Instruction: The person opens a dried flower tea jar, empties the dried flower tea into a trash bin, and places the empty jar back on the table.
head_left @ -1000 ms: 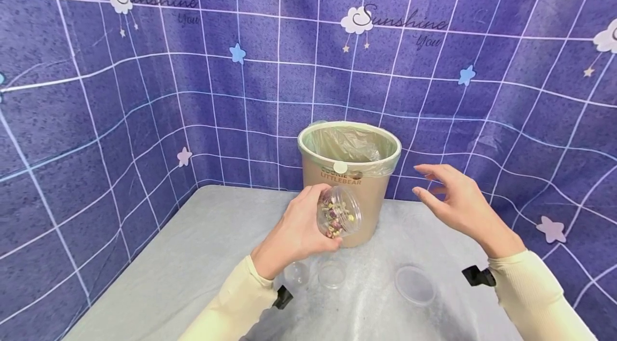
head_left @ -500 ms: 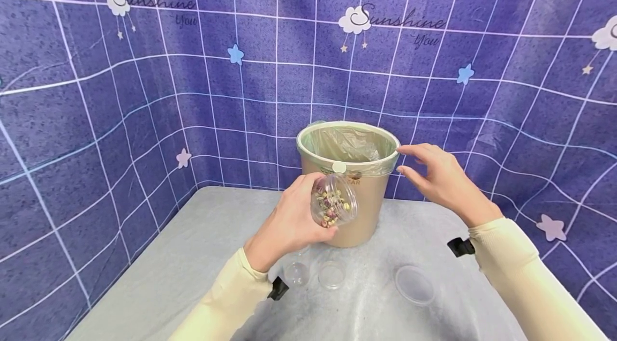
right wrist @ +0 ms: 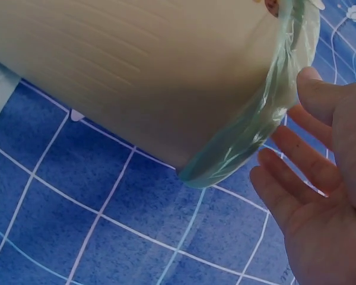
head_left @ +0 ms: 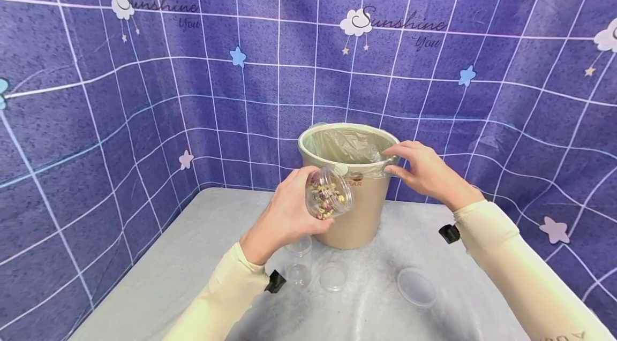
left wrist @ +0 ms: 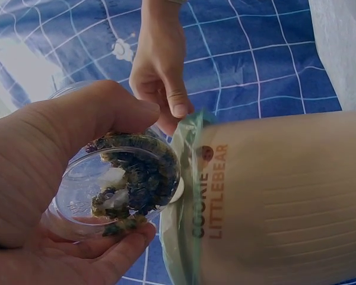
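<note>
My left hand [head_left: 286, 210] grips a clear plastic jar [head_left: 332, 177], tilted with its round end toward the right, in front of the bin. Dried flower buds [head_left: 325, 199], pinkish and yellow, lie inside the jar. In the left wrist view, thumb and fingers wrap around the jar [left wrist: 74, 193]. A beige trash bin [head_left: 359, 212] stands upright with a pale rim and a translucent green liner [head_left: 354, 143]. At the bin's right rim is my right hand [head_left: 426, 172], fingers over the rim and thumb outside it. The right wrist view shows those fingers loosely spread beside the liner [right wrist: 249, 133].
On the grey tabletop [head_left: 236, 218] lie a clear round lid [head_left: 416, 287] at the right and a smaller clear disc [head_left: 333, 277] in front of the bin. A clear container [head_left: 300, 274] is left of the disc. Purple checked cloth [head_left: 270, 89] hangs behind and beside the table.
My right hand has moved left to the bin's rim. The left hand, holding the jar, has shifted slightly up and left; the buds remain inside.
</note>
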A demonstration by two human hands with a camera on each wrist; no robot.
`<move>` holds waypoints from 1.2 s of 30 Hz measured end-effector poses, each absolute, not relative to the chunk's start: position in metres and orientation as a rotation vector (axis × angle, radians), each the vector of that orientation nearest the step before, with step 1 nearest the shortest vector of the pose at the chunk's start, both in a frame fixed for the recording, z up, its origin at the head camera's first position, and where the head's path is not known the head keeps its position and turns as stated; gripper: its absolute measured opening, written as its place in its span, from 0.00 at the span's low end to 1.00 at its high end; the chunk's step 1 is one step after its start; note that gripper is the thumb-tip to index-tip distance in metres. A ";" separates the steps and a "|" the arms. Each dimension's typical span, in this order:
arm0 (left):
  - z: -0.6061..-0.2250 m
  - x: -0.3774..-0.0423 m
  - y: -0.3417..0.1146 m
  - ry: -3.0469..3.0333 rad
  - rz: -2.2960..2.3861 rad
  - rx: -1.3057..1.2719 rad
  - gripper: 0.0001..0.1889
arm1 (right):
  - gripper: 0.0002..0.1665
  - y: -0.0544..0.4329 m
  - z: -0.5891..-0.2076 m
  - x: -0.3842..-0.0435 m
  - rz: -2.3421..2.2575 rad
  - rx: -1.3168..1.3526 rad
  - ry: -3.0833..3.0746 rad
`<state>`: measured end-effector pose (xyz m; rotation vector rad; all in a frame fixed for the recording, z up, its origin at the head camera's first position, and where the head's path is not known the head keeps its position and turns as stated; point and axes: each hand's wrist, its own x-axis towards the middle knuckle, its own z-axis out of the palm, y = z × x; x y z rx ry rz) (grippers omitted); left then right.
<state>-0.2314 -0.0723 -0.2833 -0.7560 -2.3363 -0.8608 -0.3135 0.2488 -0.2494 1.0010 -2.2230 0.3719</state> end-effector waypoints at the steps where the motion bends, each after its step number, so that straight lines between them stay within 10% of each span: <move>1: -0.283 -0.232 -0.073 -2.339 -0.858 -0.752 0.47 | 0.18 0.248 -0.249 -0.315 0.371 1.010 -2.229; 36: -0.256 -0.242 -0.085 -2.325 -0.864 -0.654 0.51 | 0.09 0.245 -0.257 -0.328 0.367 1.026 -2.187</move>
